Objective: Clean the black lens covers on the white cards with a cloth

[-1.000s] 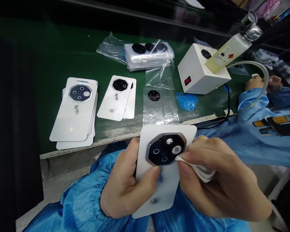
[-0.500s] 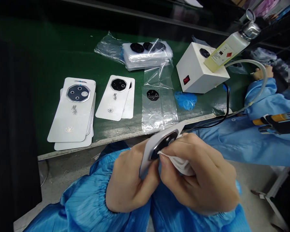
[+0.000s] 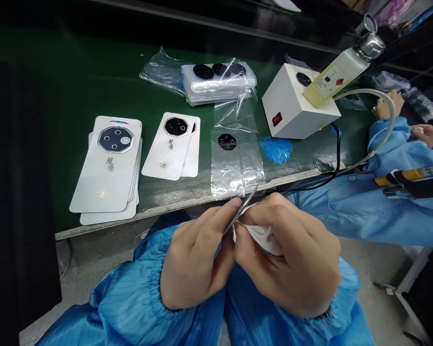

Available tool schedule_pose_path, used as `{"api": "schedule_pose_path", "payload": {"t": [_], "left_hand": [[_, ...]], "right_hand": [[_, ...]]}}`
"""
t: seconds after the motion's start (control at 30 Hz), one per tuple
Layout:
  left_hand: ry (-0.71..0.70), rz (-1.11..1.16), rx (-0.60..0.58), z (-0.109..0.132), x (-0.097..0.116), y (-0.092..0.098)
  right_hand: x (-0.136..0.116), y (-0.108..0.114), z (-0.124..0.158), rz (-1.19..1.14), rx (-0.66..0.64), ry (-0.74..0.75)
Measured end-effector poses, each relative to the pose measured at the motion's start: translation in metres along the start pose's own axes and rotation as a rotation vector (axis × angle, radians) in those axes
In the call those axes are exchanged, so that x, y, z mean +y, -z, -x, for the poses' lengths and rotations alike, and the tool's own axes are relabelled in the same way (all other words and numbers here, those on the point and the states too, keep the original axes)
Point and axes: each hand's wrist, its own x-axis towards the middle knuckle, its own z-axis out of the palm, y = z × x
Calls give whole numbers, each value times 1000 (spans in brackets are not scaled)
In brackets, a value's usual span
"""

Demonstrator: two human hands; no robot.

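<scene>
A phone back cover (image 3: 242, 210) is held edge-on in front of me, so only its thin rim shows. My left hand (image 3: 198, 257) is closed around it, thumb on one side and fingers on the other. In my right hand (image 3: 290, 254) a white wiping cloth (image 3: 265, 235) is pinched, its folded tip against the cover's face. That face, with its dark camera window, is turned out of sight. Just beyond, a clear plastic bag (image 3: 228, 173) with a dark octagonal lens piece (image 3: 227, 142) lies at the bench edge.
Left on the green bench (image 3: 104, 86) lie two groups of white phone covers (image 3: 106, 190), (image 3: 166, 161). Behind are stacked bagged lens pieces (image 3: 220, 86). A white box (image 3: 290, 108) bears a tilted bottle (image 3: 337, 77), near blue film (image 3: 276, 150). At right, a co-worker's sleeve (image 3: 386, 139) shows.
The phone back cover has turned from showing its camera window to nearly edge-on. Both hands have drawn slightly closer together, the cloth still in the right one. A co-worker's second hand now shows.
</scene>
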Motion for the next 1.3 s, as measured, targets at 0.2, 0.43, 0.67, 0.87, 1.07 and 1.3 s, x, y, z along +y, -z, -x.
{"api": "schedule_pose_path", "payload": {"t": [0.2, 0.43, 0.67, 0.87, 1.07, 1.3], "left_hand": [[33, -53, 25, 0, 2, -2], [144, 65, 33, -2, 4, 1], [395, 735, -80, -5, 7, 20], [559, 955, -52, -3, 16, 21], [589, 902, -14, -1, 18, 20], [586, 918, -12, -2, 16, 20]], "right_hand": [[2, -2, 1, 29, -40, -9], [3, 3, 1, 107, -74, 1], [12, 29, 6, -181, 37, -173], [18, 27, 7, -301, 234, -210], [24, 22, 9, -333, 234, -173], [35, 5, 11, -257, 295, -102]]}}
